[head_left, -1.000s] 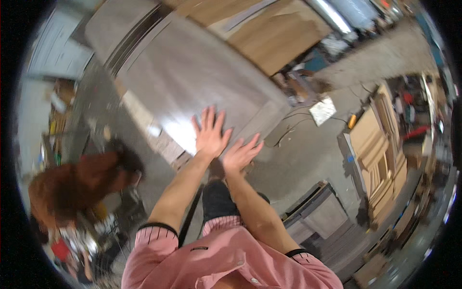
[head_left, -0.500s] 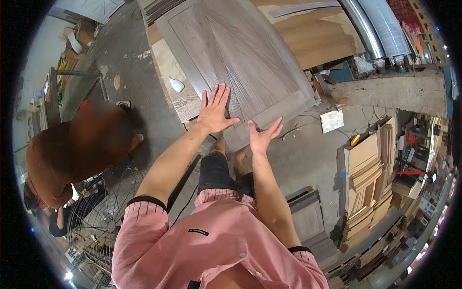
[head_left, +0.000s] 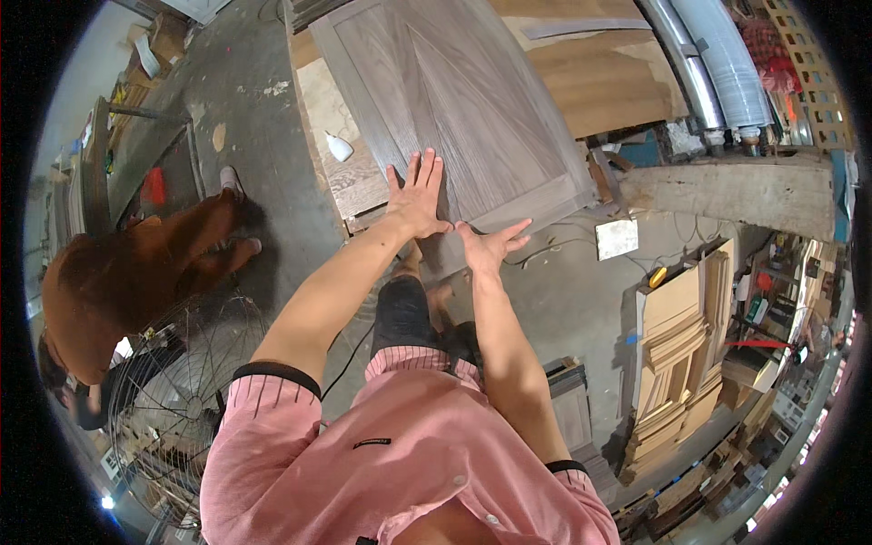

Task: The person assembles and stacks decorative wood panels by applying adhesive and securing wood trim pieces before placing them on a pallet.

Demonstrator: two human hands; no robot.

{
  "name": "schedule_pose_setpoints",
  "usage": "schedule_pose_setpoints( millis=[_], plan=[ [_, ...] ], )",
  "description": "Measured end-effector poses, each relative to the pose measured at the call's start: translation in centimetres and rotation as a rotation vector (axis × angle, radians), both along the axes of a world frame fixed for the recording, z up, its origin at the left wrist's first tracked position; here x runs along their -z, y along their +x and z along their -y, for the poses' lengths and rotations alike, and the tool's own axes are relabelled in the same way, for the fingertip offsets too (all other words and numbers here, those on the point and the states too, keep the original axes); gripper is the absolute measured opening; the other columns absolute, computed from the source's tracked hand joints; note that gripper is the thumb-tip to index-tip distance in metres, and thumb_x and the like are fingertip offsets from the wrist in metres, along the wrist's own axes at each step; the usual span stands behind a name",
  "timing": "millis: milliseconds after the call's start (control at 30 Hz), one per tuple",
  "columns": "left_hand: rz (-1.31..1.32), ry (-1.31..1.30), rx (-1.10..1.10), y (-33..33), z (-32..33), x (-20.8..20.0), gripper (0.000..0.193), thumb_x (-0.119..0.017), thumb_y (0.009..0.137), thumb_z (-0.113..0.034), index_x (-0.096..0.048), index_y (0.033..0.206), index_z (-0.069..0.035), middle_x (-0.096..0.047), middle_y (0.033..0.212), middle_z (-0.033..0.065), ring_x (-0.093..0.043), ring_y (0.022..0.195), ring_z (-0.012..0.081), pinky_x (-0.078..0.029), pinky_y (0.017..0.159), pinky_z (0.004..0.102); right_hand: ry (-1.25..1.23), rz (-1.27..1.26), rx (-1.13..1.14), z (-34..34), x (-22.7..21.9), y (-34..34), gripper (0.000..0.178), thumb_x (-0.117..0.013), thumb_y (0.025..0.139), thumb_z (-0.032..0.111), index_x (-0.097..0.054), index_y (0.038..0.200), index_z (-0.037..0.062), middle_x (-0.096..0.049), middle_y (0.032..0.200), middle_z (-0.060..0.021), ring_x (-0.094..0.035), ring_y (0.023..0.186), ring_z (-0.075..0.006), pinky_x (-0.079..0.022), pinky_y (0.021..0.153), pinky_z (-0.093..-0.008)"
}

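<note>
A large grey-brown wooden door panel (head_left: 481, 109) lies on the workbench in front of me, with a raised frame and slanted boards inside it. My left hand (head_left: 418, 202) rests on the panel's near left part, fingers spread and pointing away from me. Close beside it, at the near edge, my right hand (head_left: 487, 243) has its thumb and fingers apart, its thumb near the left one. Neither hand holds anything. Left of the panel, a white squeeze bottle (head_left: 339, 147) lies on a mottled board (head_left: 329, 104).
A person in brown (head_left: 136, 272) bends over at the left, behind a wire fan (head_left: 186, 391). Stacked wooden panels (head_left: 677, 345) stand on the floor at right. A thick wooden beam (head_left: 727, 193) and wrapped rolls (head_left: 722, 54) lie beyond the bench's right side. A cable trails near the bench.
My view has shifted slightly. The two hands have come a little closer together along the panel's near edge. The person at the left has shifted, and their legs now show more.
</note>
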State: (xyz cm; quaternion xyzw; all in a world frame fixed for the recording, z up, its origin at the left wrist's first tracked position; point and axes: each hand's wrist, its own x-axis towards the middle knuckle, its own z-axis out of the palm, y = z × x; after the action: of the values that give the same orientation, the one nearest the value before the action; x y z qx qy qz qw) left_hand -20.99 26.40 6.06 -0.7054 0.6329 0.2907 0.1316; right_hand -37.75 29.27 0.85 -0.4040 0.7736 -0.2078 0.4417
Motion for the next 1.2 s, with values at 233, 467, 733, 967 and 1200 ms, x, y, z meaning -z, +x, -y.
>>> schedule_pose_setpoints(
  millis=[233,467,733,967,1200],
  plan=[
    [-0.028,0.032,-0.008,0.3,-0.3,-0.1,0.131,-0.081,0.070,-0.058,-0.001,0.160,-0.007,0.005,0.168,0.0106,0.001,0.155,0.0327,-0.009,0.119,0.0673,0.004,0.016,-0.031,-0.2,1.3,-1.2,0.147,-0.092,0.065,0.033,0.022,0.154,0.0068,0.019,0.153,-0.0429,0.001,0.149,-0.0515,-0.023,0.120,-0.0476],
    [-0.014,0.028,-0.010,0.6,-0.5,-0.6,0.130,-0.079,0.070,-0.061,-0.001,0.160,-0.008,0.004,0.168,0.0107,0.001,0.155,0.0318,-0.007,0.120,0.0659,0.086,-0.094,-0.062,0.3,0.1,0.3,0.153,-0.091,0.063,0.046,0.028,0.153,0.0088,0.020,0.155,-0.0394,0.003,0.151,-0.0475,-0.026,0.120,-0.0462],
    [-0.088,-0.169,0.026,1.8,-0.1,0.4,0.103,-0.070,0.083,-0.052,-0.017,0.158,-0.007,-0.011,0.167,0.0114,-0.008,0.154,0.0334,-0.010,0.120,0.0640,0.089,-0.079,-0.072,0.1,0.4,-0.6,0.155,-0.092,0.062,0.048,0.028,0.153,0.0101,0.018,0.155,-0.0393,-0.004,0.149,-0.0527,-0.026,0.120,-0.0498],
    [0.051,-0.283,-0.003,7.7,8.1,2.3,0.093,-0.056,0.091,-0.059,-0.018,0.159,-0.008,-0.016,0.166,0.0088,-0.008,0.154,0.0314,-0.007,0.120,0.0644,0.045,-0.069,-0.085,-0.3,0.7,-1.0,0.155,-0.092,0.061,0.050,0.027,0.154,0.0128,0.020,0.156,-0.0370,0.007,0.150,-0.0498,-0.019,0.121,-0.0540],
    [0.182,-0.208,-0.028,17.3,19.0,0.5,0.105,-0.060,0.084,-0.069,-0.018,0.159,-0.007,-0.016,0.167,0.0064,-0.009,0.154,0.0276,-0.005,0.120,0.0650,0.047,-0.067,-0.109,-0.4,0.8,-0.9,0.154,-0.094,0.062,0.045,0.025,0.154,0.0105,0.014,0.156,-0.0378,0.000,0.146,-0.0544,-0.021,0.118,-0.0594]
  ],
)
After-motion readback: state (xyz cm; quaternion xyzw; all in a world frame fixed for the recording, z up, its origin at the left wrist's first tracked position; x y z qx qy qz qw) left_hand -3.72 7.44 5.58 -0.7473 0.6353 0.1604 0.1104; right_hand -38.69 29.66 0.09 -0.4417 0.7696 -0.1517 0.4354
